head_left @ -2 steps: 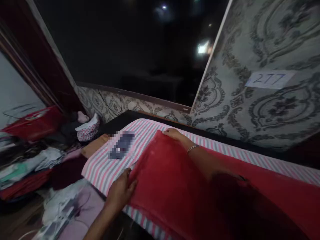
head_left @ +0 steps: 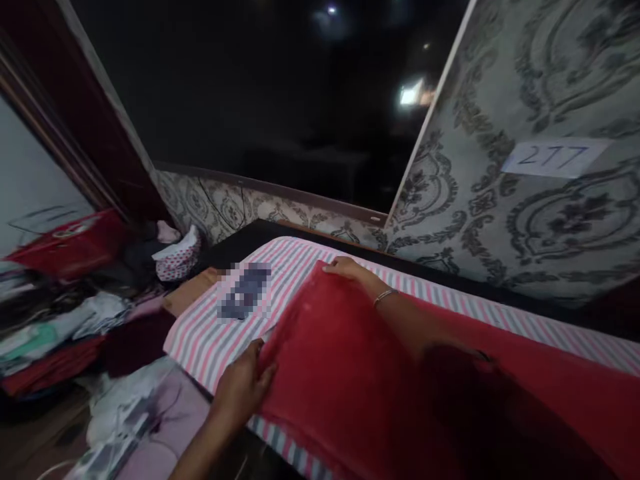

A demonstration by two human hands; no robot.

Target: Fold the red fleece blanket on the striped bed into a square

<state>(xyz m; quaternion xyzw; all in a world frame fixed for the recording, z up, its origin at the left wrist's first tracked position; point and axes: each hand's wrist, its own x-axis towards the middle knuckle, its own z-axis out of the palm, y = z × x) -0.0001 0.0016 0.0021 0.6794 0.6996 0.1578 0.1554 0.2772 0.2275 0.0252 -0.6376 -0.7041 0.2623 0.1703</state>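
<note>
Red soft cloth (head_left: 350, 373) spread flat over pink-and-grey striped padded worktop (head_left: 215, 333). Left hand (head_left: 243, 387) fingers pinched shut on near corner; right hand (head_left: 350, 270) fingers curled over far corner, grip unclear. Likely trouble: uneven pull, wrinkled edge, slide toward cluttered floor pile (head_left: 65, 333).

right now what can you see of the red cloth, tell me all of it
The red cloth looks like soft, plain fabric with no visible pattern. It lies spread over the striped cover and runs off to the right into shadow. Its end looks folded or doubled. The left hand grips its near corner; the right hand rests on its far corner. A forearm lies across it.
</note>
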